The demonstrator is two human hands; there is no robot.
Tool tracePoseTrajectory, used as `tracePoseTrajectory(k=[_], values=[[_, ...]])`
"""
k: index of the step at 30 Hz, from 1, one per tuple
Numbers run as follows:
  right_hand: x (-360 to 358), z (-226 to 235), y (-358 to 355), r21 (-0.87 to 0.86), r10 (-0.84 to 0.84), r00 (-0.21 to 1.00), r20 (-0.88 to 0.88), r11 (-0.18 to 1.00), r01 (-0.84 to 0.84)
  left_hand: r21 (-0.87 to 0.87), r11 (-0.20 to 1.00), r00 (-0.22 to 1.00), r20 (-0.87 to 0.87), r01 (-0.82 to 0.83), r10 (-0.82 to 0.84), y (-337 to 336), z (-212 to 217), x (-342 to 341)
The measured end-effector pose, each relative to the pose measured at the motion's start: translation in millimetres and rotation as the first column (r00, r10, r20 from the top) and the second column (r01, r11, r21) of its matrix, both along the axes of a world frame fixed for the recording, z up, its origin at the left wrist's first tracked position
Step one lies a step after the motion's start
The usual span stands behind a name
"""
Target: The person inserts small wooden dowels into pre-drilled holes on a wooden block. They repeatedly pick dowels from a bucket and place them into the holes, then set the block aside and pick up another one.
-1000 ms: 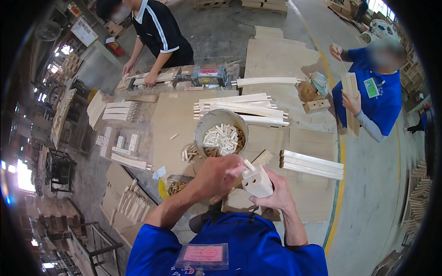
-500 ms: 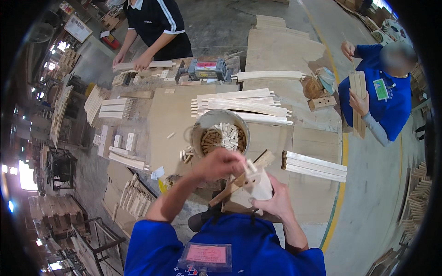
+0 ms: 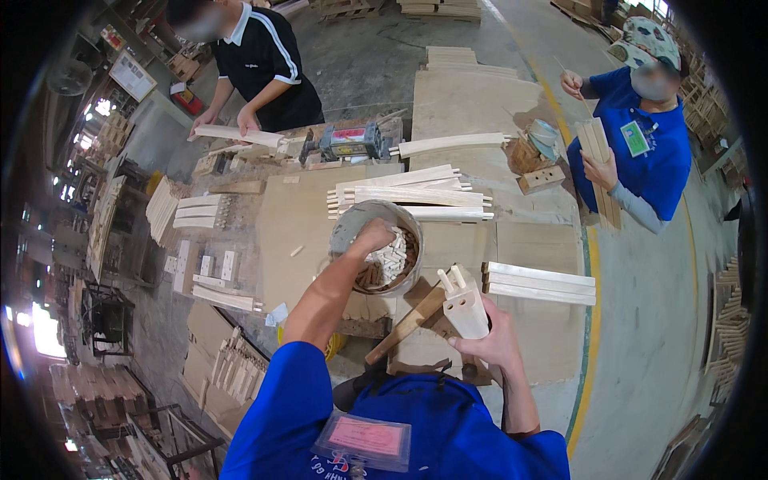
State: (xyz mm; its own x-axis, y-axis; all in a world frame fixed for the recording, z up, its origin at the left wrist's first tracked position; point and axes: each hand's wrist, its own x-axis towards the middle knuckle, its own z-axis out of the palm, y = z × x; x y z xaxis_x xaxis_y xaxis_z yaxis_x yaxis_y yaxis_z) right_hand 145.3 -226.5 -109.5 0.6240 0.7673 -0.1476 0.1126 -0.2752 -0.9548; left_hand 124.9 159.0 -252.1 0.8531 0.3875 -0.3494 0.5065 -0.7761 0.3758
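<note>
My left hand (image 3: 374, 236) reaches down into a round grey bucket (image 3: 346, 228) of short wooden dowels (image 3: 392, 260), some pale and some brown. Its fingertips are hidden among the dowels. My right hand (image 3: 492, 336) is wrapped round pale wooden pieces (image 3: 468, 318) held together, their end faces turned up. Two dowels (image 3: 450, 280) stick up from these ends, and round holes show in the nearer end. Beside the held pieces a brown wooden bar (image 3: 406, 324) lies at a slant.
Pale rails (image 3: 416, 194) with pegged ends lie beyond the bucket, more rails (image 3: 540, 284) to the right. A grey machine (image 3: 350, 141) stands farther back. One co-worker (image 3: 260, 68) handles a board at far left; another (image 3: 640, 144) holds slats at right.
My left hand has gone from the top of the held pieces into the bucket. Two dowels now stand in the pieces, which my right hand still holds, slightly farther right.
</note>
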Motion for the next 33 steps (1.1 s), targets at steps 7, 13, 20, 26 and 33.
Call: tracePoseTrajectory(k=[7, 13, 20, 26, 33], values=[[-10, 4, 14, 0.036, 0.061, 0.996, -0.058, 0.998, -0.059, 0.016, 0.998, 0.96, 0.276, -0.055, 0.048, -30, 2, -24], [-15, -16, -8, -0.039, -0.022, 0.994, -0.103, 0.999, 0.018, 0.115, 0.972, 0.971, -0.146, 0.207, -0.189, -79, 67, -3], [-36, 17, 3, -0.098, -0.008, 0.981, -0.192, 0.995, -0.011, 0.087, 0.994, 0.97, -0.237, 0.072, -0.049, -80, 83, -21], [-22, 24, 5, 0.024, 0.113, 0.985, -0.132, 0.994, -0.111, -0.257, 0.964, 0.814, 0.546, -0.062, 0.198, -53, 105, -41], [7, 1, 2, 0.012, 0.304, 0.902, -0.307, 0.949, -0.316, -0.069, 0.963, 0.656, 0.744, 0.262, -0.125, -129, 241, -122]])
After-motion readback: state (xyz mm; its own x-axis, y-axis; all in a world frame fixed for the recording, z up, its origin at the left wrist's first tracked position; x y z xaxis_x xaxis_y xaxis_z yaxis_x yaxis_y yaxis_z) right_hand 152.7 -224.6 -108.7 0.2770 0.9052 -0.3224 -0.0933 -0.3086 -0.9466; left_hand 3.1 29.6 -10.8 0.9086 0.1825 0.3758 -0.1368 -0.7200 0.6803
